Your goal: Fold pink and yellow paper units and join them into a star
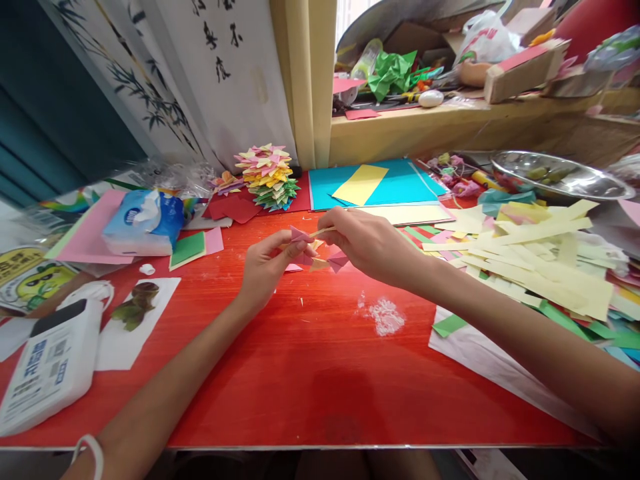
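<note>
Above the middle of the red table, my left hand (270, 265) pinches a folded pink paper piece (300, 235). My right hand (367, 243) is closed on a thin, light-coloured stick (323, 232), whose tip meets the pink paper. Pink and yellow folded pieces (338, 261) hang or lie just below the hands; whether they are joined to the held paper I cannot tell. Behind the hands stands a layered ornament of folded paper (270, 177) in pink, yellow and green. A white smear (386, 317) marks the table in front of my right hand.
Paper strips (540, 260) are heaped at the right, with a metal bowl (560, 175) behind. Blue sheets (405, 180) lie at the back. A tissue pack (144, 222), a white box (55, 367) and a printed picture (135, 313) are on the left.
</note>
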Demonstrator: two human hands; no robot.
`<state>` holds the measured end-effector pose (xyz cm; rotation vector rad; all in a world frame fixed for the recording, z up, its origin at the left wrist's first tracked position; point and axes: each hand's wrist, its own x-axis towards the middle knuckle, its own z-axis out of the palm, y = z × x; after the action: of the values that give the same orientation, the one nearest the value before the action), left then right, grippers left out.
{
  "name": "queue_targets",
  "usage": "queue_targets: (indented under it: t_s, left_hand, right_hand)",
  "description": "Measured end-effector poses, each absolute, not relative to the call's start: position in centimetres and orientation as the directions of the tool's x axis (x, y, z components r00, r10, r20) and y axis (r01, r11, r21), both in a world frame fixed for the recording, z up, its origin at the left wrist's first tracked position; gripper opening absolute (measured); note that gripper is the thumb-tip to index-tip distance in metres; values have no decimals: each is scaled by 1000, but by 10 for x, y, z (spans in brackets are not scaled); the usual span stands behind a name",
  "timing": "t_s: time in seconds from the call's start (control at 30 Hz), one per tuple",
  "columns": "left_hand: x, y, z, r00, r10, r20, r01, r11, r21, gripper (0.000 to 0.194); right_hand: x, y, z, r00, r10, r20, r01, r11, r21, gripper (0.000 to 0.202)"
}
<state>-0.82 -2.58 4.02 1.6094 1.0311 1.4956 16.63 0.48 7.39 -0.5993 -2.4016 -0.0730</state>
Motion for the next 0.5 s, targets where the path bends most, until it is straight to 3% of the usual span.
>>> queue_targets:
  t_s: [0.27,0.5]
  left_hand:
    - [-10,-23,35,-8,900,435,100,-432,896,12]
    - [-9,-23,36,1,874,485,108,-483,869,8]
  right_hand:
    - [169,11,74,-758,197,622,342,932,122,13]
    - [173,14,76,-806,107,583,331,897,294,23]
